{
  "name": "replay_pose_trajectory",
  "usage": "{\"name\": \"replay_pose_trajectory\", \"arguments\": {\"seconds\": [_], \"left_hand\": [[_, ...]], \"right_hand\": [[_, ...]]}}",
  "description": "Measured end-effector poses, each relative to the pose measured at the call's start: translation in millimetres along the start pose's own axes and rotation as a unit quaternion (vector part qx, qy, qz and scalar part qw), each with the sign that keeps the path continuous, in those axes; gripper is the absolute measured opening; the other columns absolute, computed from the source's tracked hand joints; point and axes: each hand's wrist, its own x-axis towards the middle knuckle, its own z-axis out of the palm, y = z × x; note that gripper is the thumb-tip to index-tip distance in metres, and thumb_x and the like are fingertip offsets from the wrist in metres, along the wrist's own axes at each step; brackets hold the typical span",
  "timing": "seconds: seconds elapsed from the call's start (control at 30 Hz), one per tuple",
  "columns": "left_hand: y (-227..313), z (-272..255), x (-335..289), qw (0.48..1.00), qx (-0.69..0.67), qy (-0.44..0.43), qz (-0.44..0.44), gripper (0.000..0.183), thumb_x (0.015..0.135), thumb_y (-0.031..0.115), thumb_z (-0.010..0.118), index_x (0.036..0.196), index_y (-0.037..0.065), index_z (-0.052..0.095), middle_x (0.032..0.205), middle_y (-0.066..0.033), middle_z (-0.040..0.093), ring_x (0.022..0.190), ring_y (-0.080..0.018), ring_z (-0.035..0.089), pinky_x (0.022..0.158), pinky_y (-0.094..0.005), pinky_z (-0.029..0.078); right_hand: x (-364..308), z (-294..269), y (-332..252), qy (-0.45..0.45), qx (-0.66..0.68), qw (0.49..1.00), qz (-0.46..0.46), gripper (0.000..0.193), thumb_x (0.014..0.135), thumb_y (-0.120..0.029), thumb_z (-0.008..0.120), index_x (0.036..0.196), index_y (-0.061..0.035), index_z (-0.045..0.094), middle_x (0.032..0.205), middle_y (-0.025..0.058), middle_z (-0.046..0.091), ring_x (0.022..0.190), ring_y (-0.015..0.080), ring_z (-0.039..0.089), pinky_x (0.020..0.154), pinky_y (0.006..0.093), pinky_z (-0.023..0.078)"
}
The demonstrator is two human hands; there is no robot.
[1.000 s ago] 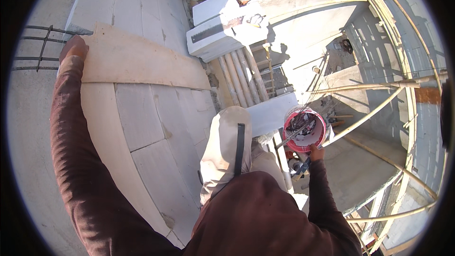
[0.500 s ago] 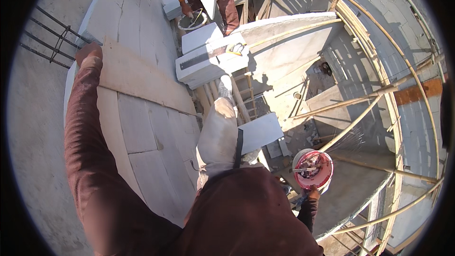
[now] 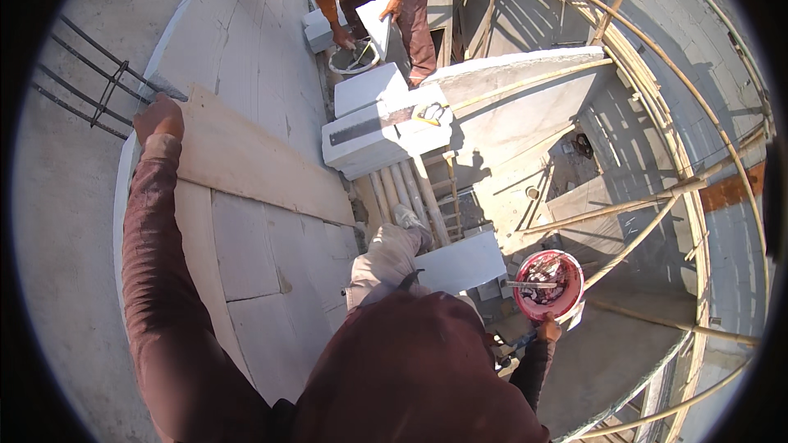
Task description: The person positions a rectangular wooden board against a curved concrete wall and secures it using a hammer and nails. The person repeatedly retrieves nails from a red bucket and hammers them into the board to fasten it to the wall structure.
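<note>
Left hand [image 3: 158,119] curled at one tan board [image 3: 263,166], top corner, can't tell if gripping; right hand [image 3: 549,329] closed on one bucket [image 3: 568,297] rim

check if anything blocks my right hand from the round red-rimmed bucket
Nothing visible does: the right hand holds the near side of the bucket. A flat grey strip juts over its left rim, clear of the hand.

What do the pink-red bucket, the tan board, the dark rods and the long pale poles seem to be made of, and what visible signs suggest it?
Bucket: probably plastic, smooth-finished; thin, curved pink-red wall.
Board: likely plywood, matte; a thin, flat tan sheet.
Rods: apparently steel, dull; dark, slender, joined by a crosspiece.
Poles: perhaps bamboo, otherwise wood, unpainted-looking; slim, round, pale tan.
</note>
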Motion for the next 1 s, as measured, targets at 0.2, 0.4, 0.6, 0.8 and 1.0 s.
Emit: {"name": "replay_pose_trajectory", "arguments": {"seconds": [0.2,0.4,0.6,0.8,1.0], "left_hand": [[-12,-46,-25,0.997,0.081,-0.016,-0.007,0.025,0.092,0.024,0.059,0.112,0.009,0.054,0.108,-0.0086,0.071,0.102,-0.0279,0.069,0.098,-0.0471,0.045],[3,-51,-35,0.994,0.076,-0.07,-0.036,0.041,0.086,0.027,0.073,0.116,0.008,0.052,0.114,-0.0101,0.066,0.108,-0.0285,0.065,0.097,-0.0433,0.045],[-1,-36,-34,0.994,0.064,-0.073,-0.04,0.05,0.093,0.026,0.064,0.135,0.006,0.048,0.129,-0.0144,0.061,0.12,-0.0299,0.058,0.102,-0.0444,0.04],[-4,-47,-34,0.988,0.065,-0.118,-0.077,0.053,0.096,0.03,0.06,0.141,0.006,0.046,0.131,-0.0138,0.06,0.124,-0.0285,0.056,0.103,-0.0452,0.041],[13,-54,-12,0.989,0.077,-0.119,-0.036,0.056,0.093,0.044,0.065,0.131,0.004,0.054,0.117,-0.0131,0.064,0.099,-0.0304,0.062,0.087,-0.0439,0.048]], "right_hand": [[-36,160,-161,-0.165,0.288,0.939,0.087,0.039,0.081,-0.014,0.066,0.109,0.0089,0.054,0.087,0.0143,0.064,0.065,0.0236,0.066,0.051,0.038,0.058],[-61,313,-289,-0.284,0.205,0.934,0.076,0.027,0.08,-0.01,0.066,0.101,0.0061,0.058,0.081,0.0124,0.064,0.063,0.0225,0.066,0.054,0.0399,0.061],[-49,481,-339,-0.381,0.041,0.921,-0.062,0.03,0.077,-0.013,0.07,0.094,0.0104,0.062,0.081,0.0119,0.065,0.063,0.0217,0.066,0.053,0.0343,0.058],[-53,642,-410,-0.489,0.003,0.865,-0.11,0.042,0.076,-0.013,0.072,0.108,0.0089,0.055,0.088,0.0149,0.067,0.073,0.0222,0.068,0.059,0.0318,0.058],[-40,767,-429,-0.459,-0.052,0.879,-0.119,0.041,0.072,-0.014,0.08,0.099,0.0067,0.056,0.083,0.0109,0.064,0.07,0.0157,0.06,0.061,0.0312,0.049]]}}
